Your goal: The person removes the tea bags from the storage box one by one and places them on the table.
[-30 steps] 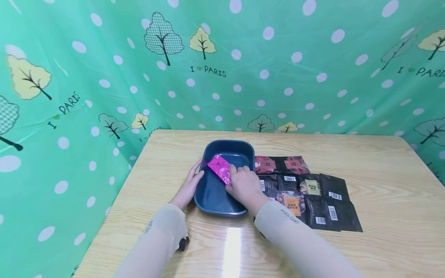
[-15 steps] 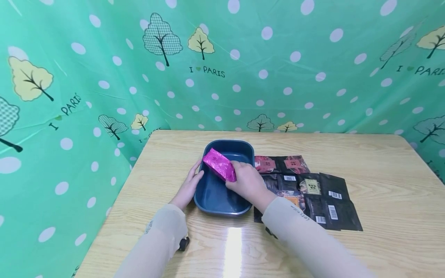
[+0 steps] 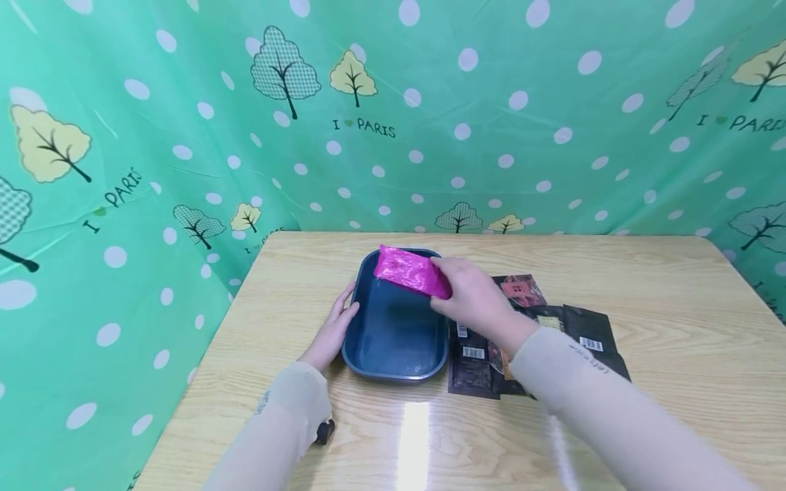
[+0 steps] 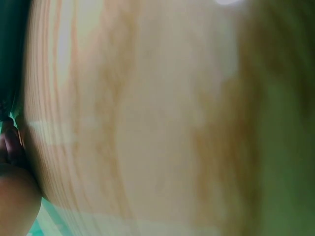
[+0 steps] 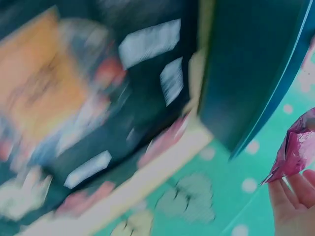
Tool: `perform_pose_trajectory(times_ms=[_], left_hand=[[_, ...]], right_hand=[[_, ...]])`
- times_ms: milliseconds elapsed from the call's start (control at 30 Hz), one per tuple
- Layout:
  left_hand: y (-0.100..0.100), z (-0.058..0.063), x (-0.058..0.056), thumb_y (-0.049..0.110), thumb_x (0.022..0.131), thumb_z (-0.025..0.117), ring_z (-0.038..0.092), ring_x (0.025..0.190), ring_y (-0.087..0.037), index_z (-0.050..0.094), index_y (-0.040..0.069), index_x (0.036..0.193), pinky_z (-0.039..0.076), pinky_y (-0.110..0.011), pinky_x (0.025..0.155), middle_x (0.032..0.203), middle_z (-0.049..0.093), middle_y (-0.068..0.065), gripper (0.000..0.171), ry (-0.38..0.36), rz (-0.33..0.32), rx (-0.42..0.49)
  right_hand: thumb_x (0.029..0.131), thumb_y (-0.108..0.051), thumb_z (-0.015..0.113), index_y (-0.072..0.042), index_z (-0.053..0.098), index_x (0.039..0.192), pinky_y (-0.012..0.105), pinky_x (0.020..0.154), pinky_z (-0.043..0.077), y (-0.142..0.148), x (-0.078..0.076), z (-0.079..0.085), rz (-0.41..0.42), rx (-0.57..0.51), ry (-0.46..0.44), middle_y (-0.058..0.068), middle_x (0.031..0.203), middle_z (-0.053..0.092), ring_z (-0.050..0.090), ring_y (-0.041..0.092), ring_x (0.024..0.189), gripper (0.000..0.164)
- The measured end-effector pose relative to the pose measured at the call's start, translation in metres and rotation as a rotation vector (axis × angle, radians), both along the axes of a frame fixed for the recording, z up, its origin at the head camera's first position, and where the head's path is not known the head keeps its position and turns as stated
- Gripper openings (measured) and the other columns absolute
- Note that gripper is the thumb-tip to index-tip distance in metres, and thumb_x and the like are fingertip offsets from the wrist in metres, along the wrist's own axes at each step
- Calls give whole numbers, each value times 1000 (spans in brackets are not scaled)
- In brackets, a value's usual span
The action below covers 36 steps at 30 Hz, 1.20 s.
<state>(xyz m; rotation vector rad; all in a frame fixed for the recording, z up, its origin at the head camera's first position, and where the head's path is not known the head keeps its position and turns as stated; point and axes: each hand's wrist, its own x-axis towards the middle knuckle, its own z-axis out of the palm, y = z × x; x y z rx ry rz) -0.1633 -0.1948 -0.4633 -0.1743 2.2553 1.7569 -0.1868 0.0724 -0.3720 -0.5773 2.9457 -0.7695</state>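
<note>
A shiny magenta packet [image 3: 405, 269] is pinched at one end by my right hand [image 3: 475, 293], raised over the far right rim of a dark blue bin [image 3: 396, 334]. In the right wrist view the crinkled packet [image 5: 295, 150] shows between thumb and fingers. Against the bin's left wall my left hand [image 3: 331, 334] rests with its fingers extended. The left wrist view shows mostly table, with part of the left hand [image 4: 17, 191] at its edge. No other packet shows inside the bin.
Several black packets [image 3: 473, 368] with labels lie in rows right of the bin, partly hidden by the right arm. A small black object [image 3: 325, 431] sits beside the left sleeve. A green patterned curtain [image 3: 393, 136] hangs behind the wooden table [image 3: 675, 307].
My right hand has lifted the magenta packet from inside the bin, moving up and to the right. The left hand has stayed at the bin's side.
</note>
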Motion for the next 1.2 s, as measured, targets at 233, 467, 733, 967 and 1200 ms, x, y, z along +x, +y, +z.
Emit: perform_pose_trajectory(times_ms=[233,467,733,967,1200], left_hand=[[-1,0,2,44,106,36,12,153,-35,16,35,158,15,-59,121,168,9,-3,56,-13,-1,-8],[-1,0,1,45,106,36,9,154,-35,16,35,158,14,-60,121,168,7,-3,57,-22,0,1],[-1,2,3,47,106,36,5,154,-34,16,37,158,9,-61,121,168,7,-1,57,-25,-6,-1],[0,2,4,46,106,37,6,154,-35,17,36,158,10,-61,121,168,7,-2,56,-23,-4,-3],[1,2,2,47,105,37,9,154,-35,18,37,157,11,-61,121,168,8,-2,56,-21,-5,-2]], right_hand=[[84,-16,75,-3,40,149,54,99,50,56,-15,9,-10,19,-42,22,133,59,61,38,115,75],[81,-9,73,-2,40,149,62,95,47,114,-30,11,-71,83,-45,29,132,58,61,45,109,76],[80,-2,69,2,47,142,68,97,42,165,-39,-2,-111,133,-57,31,129,58,55,51,115,66],[81,4,62,12,42,141,69,105,33,190,-39,-14,-178,163,-140,39,136,47,41,58,126,64],[84,3,61,13,36,144,69,107,30,201,-39,-34,-232,148,-229,40,139,41,36,60,129,66]])
